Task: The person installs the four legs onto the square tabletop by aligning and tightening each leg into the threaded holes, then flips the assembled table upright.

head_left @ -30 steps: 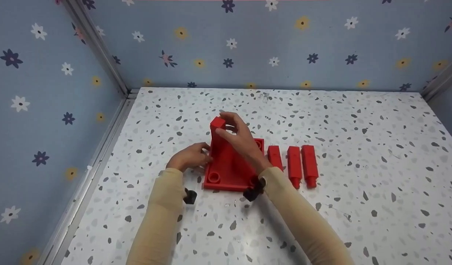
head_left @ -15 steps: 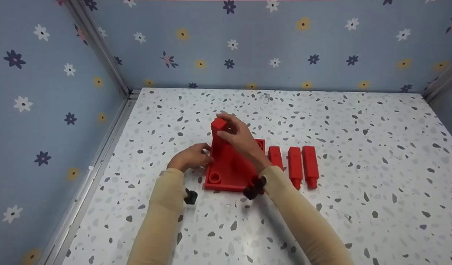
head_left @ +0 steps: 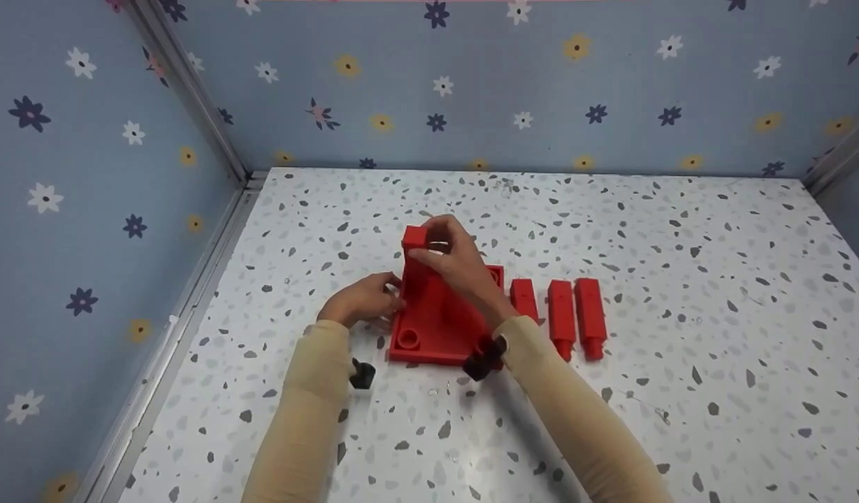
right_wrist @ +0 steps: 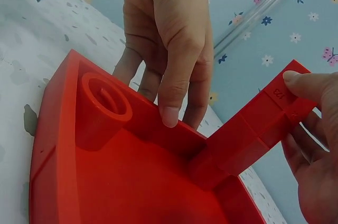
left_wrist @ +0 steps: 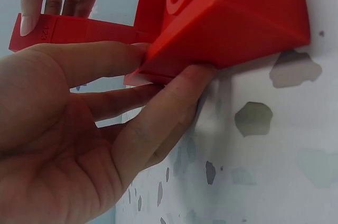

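A shallow red base [head_left: 439, 335] with a raised rim and round corner sockets lies on the table, hollow side up. My left hand [head_left: 366, 299] grips its left wall, the thumb over the rim and the fingers along the outside, as the left wrist view shows. At the far left corner a square red post [head_left: 414, 237] stands upright, its lower end at the socket there. My right hand [head_left: 460, 262] pinches the post near its top between thumb and fingers. In the right wrist view, "123" is marked on the post [right_wrist: 259, 123]. A near-corner socket [right_wrist: 108, 102] stands open.
Three more red posts, left [head_left: 523, 299], middle [head_left: 560, 314] and right [head_left: 590, 314], lie to the right of the base; round pegs show on the two farthest right. Flowered blue panels [head_left: 471, 77] border the speckled table [head_left: 716, 279] at the back and left.
The post has turned in my right hand, so its top now sits squarer to the base. My left hand keeps its hold on the wall, and the loose posts lie as before.
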The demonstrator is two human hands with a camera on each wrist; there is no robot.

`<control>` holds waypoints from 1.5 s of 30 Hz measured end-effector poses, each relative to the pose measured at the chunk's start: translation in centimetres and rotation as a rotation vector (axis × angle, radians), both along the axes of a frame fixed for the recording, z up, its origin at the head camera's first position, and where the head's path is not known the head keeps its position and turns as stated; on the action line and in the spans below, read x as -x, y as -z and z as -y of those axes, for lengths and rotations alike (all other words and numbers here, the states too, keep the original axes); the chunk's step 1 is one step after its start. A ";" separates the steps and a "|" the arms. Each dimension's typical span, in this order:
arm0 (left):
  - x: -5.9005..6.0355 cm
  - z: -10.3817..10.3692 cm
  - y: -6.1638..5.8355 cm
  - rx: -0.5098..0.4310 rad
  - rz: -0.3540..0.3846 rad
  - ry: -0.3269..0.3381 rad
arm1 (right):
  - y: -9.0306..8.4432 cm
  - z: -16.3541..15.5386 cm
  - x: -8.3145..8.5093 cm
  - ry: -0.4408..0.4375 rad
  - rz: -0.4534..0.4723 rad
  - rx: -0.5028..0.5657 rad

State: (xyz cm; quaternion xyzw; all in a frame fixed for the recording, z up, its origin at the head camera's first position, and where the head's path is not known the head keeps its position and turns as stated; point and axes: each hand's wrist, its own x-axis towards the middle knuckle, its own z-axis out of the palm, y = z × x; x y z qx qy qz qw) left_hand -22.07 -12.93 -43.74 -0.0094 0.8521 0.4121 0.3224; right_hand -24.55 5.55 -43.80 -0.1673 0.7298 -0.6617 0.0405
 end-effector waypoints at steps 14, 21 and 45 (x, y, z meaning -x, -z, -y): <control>-0.1 0.3 0.4 -0.091 0.028 -0.029 | -0.5 0.5 -0.8 0.041 -0.046 -0.024; -0.1 0.4 0.7 -0.089 0.041 -0.046 | -3.1 -0.3 -1.7 -0.144 0.028 0.090; -0.1 0.3 0.2 -0.076 0.039 -0.036 | -0.2 0.2 0.3 -0.034 -0.028 0.052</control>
